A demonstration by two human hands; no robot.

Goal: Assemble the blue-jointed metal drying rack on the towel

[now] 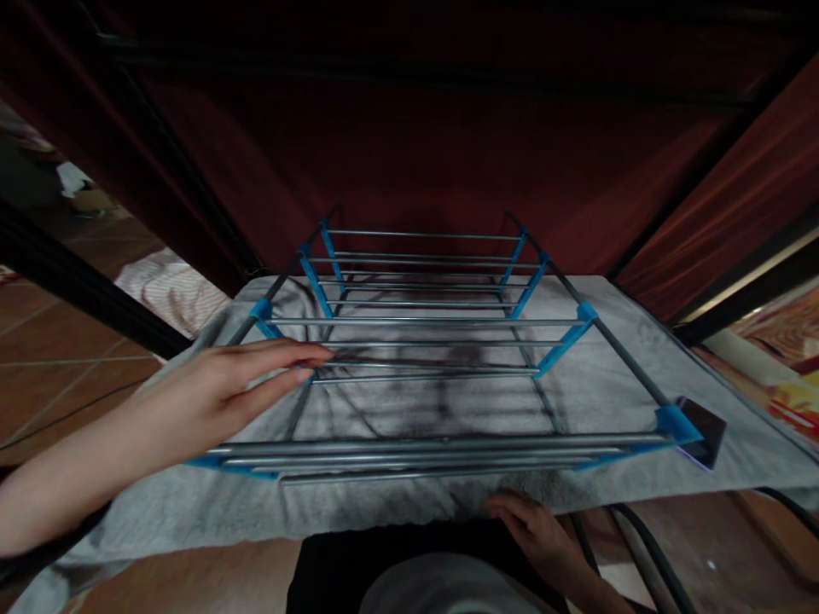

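A metal rack (422, 322) with grey bars and blue plastic joints stands before me, seen from above, several tiers deep. My left hand (211, 394) reaches in from the left with fingers stretched out flat, fingertips at the bars near the rack's left side. My right hand (534, 524) rests low at the front, below the nearest bars, fingers curled on the edge of a grey cloth (595, 392) that lies under the rack. What the right hand's fingers hold, if anything, I cannot make out.
Dark red fabric walls (409, 145) with black poles enclose the rack at the back and sides. A tiled floor (57, 350) shows at the left, with a striped cloth (170, 290). Black cables (633, 546) run at the lower right.
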